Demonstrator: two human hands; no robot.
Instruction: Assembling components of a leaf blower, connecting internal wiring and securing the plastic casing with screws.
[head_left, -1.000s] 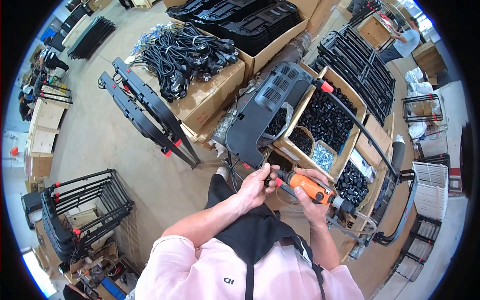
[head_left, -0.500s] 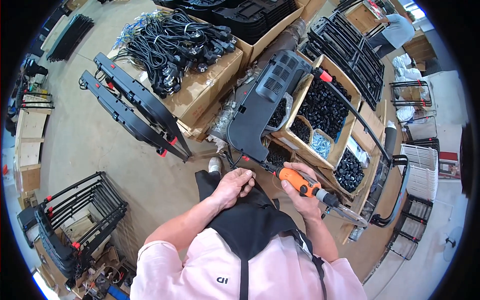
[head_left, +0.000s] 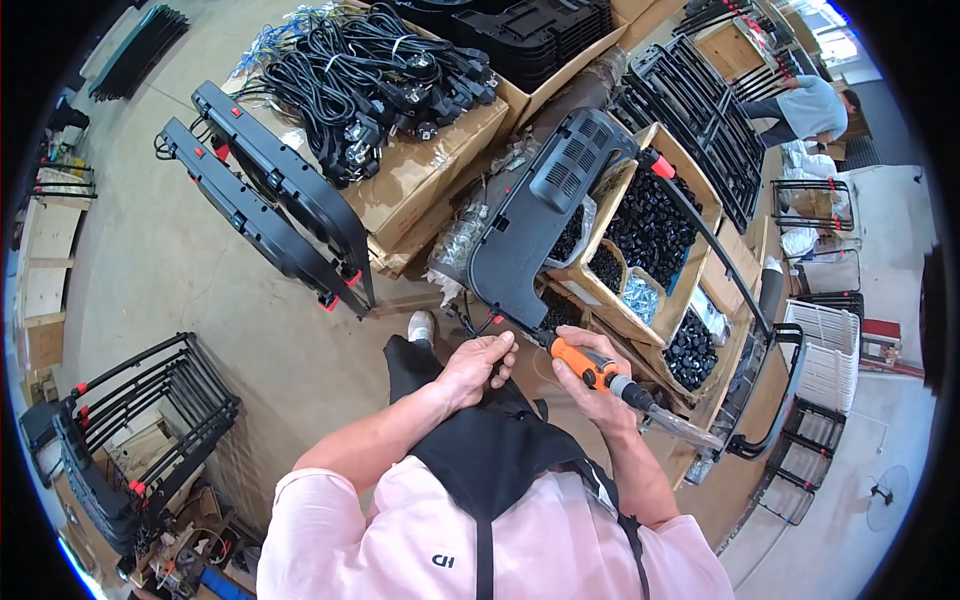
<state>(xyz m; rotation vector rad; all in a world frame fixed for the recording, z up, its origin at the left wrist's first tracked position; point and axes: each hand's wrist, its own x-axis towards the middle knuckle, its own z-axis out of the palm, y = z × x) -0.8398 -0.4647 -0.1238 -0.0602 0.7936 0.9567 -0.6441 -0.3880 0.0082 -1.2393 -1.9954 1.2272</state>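
Observation:
My right hand [head_left: 593,392] is wrapped round an orange and black power screwdriver [head_left: 580,362]. Its nose points up and left, at the near end of a black machine frame, where contact is hard to judge. That frame has a dark grey plastic housing [head_left: 510,255] with a vented motor cover and a tube [head_left: 712,235] running to the right. Below the housing's lower end, close to a red clip [head_left: 497,319] and a short black cable, my left hand [head_left: 478,370] is closed with thumb against fingers. Whatever may be between them is hidden.
Behind the housing stands a divided wooden bin [head_left: 655,220] of black knobs and metal screws. Coiled power cords [head_left: 370,85] top a cardboard box [head_left: 425,170]. Two assembled frames [head_left: 270,200] lean at left; more frames [head_left: 150,410] stack lower left. A person [head_left: 812,108] bends at upper right.
My view has shifted slightly, so the surroundings sit differently. The screwdriver stays in my right hand near the frame's end. My left hand remains closed. The person at upper right bends lower.

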